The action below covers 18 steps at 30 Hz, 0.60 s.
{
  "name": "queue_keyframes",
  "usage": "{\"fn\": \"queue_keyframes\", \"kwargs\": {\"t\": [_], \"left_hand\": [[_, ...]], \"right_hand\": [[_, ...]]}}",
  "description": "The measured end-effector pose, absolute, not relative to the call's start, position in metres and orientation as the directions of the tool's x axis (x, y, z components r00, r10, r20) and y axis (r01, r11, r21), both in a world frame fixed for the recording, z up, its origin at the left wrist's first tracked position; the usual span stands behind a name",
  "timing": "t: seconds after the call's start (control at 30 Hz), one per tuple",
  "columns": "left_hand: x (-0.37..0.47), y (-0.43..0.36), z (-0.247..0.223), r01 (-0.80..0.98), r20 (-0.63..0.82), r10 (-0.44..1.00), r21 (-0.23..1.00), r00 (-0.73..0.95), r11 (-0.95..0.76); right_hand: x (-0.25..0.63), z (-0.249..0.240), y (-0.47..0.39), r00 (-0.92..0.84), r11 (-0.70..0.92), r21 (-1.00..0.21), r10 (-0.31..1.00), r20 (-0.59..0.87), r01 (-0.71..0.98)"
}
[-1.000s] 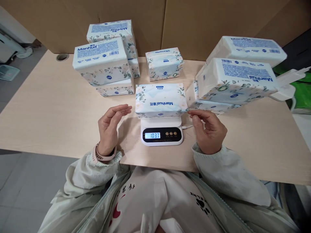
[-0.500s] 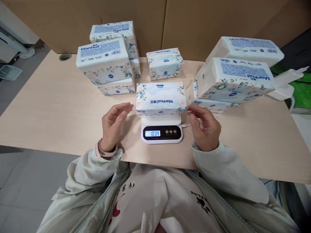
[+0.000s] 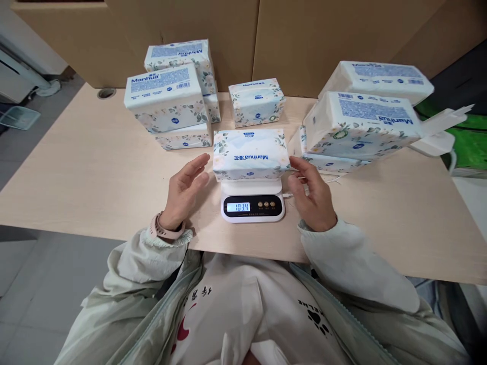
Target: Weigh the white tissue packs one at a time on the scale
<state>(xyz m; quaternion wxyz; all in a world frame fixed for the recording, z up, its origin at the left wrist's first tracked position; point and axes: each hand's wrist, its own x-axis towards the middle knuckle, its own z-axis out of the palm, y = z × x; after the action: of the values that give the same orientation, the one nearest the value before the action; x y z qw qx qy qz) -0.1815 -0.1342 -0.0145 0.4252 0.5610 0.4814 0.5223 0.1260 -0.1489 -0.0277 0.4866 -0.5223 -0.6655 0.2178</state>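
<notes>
A pack of tissues with a floral print lies flat across a white digital scale, whose lit display reads 103.4. My left hand is just left of the pack, fingers apart and a small gap away from it. On the other side, my right hand has its fingertips at the pack's right end; whether they touch it I cannot tell. Its thumb stands apart from the fingers, and nothing is in its grasp. The pack covers most of the scale's plate.
Stacked tissue packs stand at the left and right of the table. Another tissue pack sits behind the scale. Cardboard lines the back edge. A white cable leaves the scale's right side.
My left hand has opened wider, its thumb farther from its fingers. My right hand has risen slightly along the pack's end. The view has shifted a little; the reading is unchanged.
</notes>
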Motion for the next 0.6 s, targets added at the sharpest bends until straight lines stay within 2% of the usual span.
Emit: {"fn": "queue_keyframes", "kwargs": {"t": [0.1, 0.2, 0.4, 0.5, 0.6], "left_hand": [[-0.173, -0.127, -0.008, 0.102, 0.137, 0.964, 0.981, 0.230, -0.164], [-0.160, -0.116, 0.002, 0.099, 0.198, 0.920, 0.965, 0.338, -0.244], [-0.143, -0.057, 0.023, 0.044, 0.396, 0.860, 0.901, 0.323, -0.432], [-0.138, -0.008, 0.024, 0.032, 0.489, 0.829, 0.856, 0.271, -0.516], [-0.131, 0.039, 0.014, 0.068, 0.484, 0.844, 0.857, 0.231, -0.510]], "right_hand": [[0.119, -0.027, -0.142, -0.058, 0.283, -0.789, 0.952, 0.301, 0.545], [0.109, -0.023, -0.134, -0.045, 0.258, -0.760, 0.956, 0.289, 0.597], [0.086, -0.004, -0.082, 0.073, 0.331, -0.684, 0.868, 0.491, 0.650], [0.075, 0.002, -0.032, 0.150, 0.268, -0.699, 0.867, 0.475, 0.663], [0.070, 0.000, 0.018, 0.166, 0.261, -0.721, 0.871, 0.462, 0.641]]}}
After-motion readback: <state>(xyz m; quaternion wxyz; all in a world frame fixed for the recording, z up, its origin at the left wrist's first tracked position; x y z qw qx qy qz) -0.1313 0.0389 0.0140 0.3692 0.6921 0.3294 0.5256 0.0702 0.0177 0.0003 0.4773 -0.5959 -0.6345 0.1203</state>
